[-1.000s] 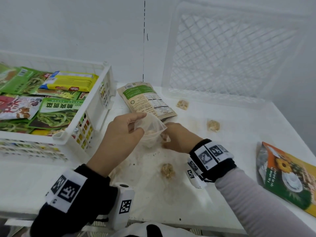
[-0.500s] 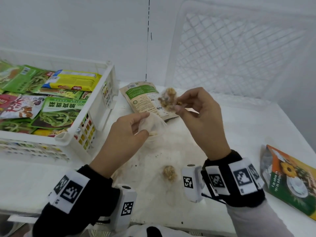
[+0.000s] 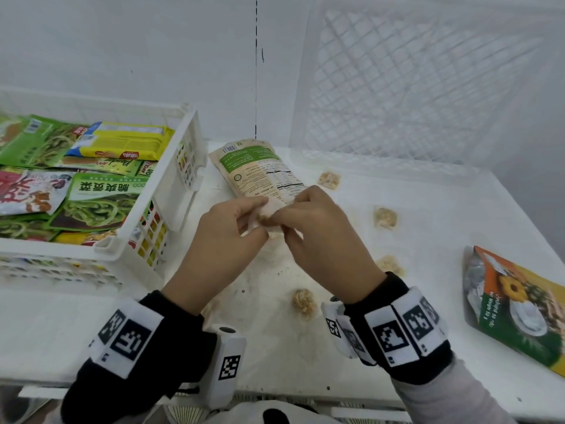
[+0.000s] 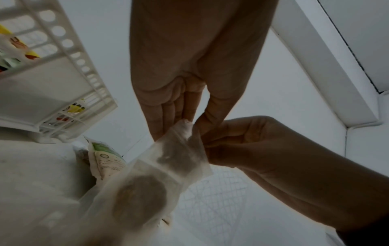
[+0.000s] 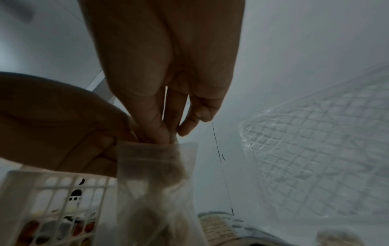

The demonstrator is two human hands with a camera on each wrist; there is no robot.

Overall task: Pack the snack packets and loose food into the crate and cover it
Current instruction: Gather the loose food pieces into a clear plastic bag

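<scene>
You are looking at a white bench [image 3: 382, 347] that is carrying stains and crumbs, and a grey wall [image 3: 153, 41] is standing behind it.

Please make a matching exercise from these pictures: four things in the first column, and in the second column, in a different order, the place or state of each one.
Column 1:
1. clear bag
2. orange and green packet
3. white lattice lid
4. yellow packet

Column 2:
A. lies in the crate
B. leans upright against the wall
C. held up by the left hand and right hand
D. lies on the table at the right edge

Pairs: 1-C, 2-D, 3-B, 4-A
</scene>
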